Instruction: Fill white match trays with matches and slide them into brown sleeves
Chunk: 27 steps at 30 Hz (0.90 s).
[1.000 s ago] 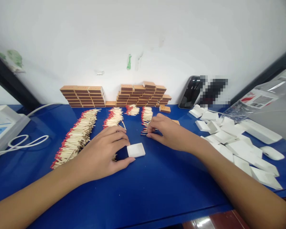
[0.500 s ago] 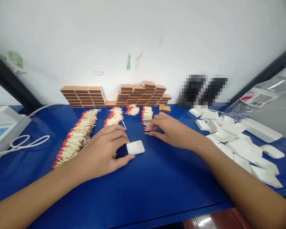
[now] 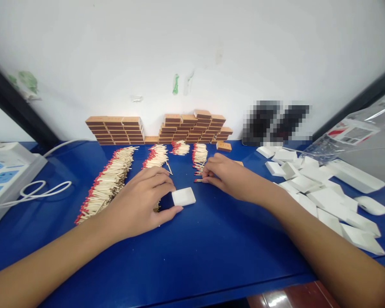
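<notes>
My left hand [image 3: 147, 194] has its thumb and fingertips closed about the left end of a white, shallow matchbox tray [image 3: 183, 196] that lies flat on the table. The tray looks bare inside. To the right, the fingertips of my right hand [image 3: 219, 171] are pinched on a few matches [image 3: 198, 181] at the near end of a short match row [image 3: 199, 153]. The heads are red and point left. The fingers hide the right ends of those matches. Further left lie a longer match pile [image 3: 155, 156] and a long match row [image 3: 107, 184], partly behind my left hand.
Stacked matchboxes [image 3: 115, 130] and more matchboxes [image 3: 192, 128] stand against the wall. Loose white trays [image 3: 320, 188] are heaped at the right, beside a clear plastic bag [image 3: 349, 128]. A power strip [image 3: 15, 175] with a white cable [image 3: 47, 188] lies at the left.
The view has shifted slightly. The pinched matches have come a little towards me, apart from the short row. My left hand stays at the tray.
</notes>
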Each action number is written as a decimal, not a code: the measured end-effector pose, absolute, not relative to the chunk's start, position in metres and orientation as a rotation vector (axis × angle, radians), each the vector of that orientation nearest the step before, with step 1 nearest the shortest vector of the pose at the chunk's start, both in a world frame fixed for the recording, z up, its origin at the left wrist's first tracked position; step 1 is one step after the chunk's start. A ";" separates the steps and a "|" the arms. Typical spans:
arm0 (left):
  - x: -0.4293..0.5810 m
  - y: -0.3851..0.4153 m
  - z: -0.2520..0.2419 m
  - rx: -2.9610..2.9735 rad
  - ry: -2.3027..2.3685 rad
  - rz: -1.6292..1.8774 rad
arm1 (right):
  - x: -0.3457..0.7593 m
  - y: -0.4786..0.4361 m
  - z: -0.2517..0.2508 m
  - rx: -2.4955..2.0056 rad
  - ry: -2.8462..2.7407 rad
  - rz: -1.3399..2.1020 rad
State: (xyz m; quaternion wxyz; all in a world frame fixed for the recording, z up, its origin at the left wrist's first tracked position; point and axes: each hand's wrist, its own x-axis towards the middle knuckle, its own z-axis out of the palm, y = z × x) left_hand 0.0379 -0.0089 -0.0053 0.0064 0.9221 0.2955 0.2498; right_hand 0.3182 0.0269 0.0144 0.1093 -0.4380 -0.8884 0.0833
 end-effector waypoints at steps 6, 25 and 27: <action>0.038 -0.008 -0.004 2.916 0.961 0.791 | 0.304 0.008 0.022 -1.132 -2.527 0.345; 0.038 -0.011 -0.004 2.951 0.919 0.838 | 0.298 0.004 0.017 -1.048 -2.503 0.423; 0.038 -0.011 -0.004 2.952 0.914 0.848 | 0.309 0.015 0.020 -1.155 -2.430 0.263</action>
